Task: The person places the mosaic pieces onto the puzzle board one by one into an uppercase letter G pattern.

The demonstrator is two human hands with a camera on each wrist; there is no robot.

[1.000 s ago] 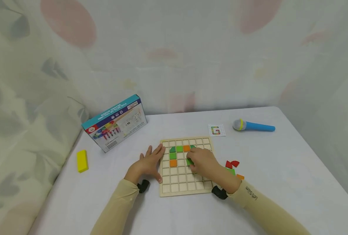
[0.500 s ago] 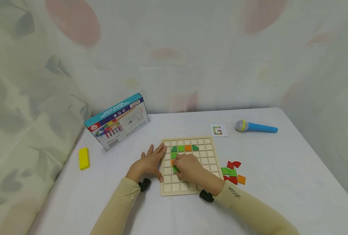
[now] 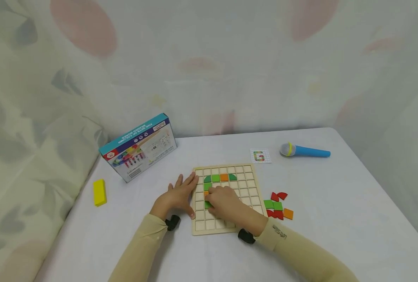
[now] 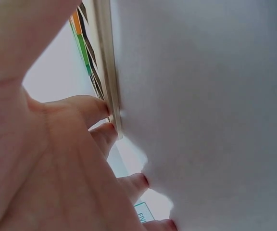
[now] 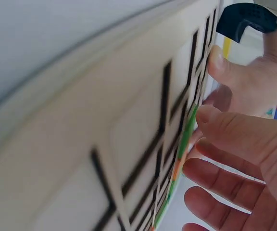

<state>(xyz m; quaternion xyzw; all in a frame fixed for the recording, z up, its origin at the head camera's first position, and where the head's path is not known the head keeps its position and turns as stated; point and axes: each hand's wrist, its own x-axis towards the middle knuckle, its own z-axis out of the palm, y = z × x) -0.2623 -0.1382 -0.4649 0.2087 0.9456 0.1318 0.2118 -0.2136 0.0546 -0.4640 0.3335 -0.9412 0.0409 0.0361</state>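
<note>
White table (image 3: 353, 219): bare surface right and near. Wooden grid board (image 3: 248, 187) sits centre. Left hand (image 3: 176, 199) lies flat, fingers spread, touching the board's left edge. Right hand (image 3: 226, 203) pinches a green tile (image 3: 207, 204) in the left column, below the orange one. Spare tiles (image 3: 277, 207) just right of the board.

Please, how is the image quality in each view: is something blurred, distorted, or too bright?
Head view: soft even light, sharp, edges slightly bent; the grid board is clear. Left wrist view: the left hand is very near and soft, the cloth behind glares white. Right wrist view: the board's near edge is blurred and stretched; the right hand is sharper.
</note>
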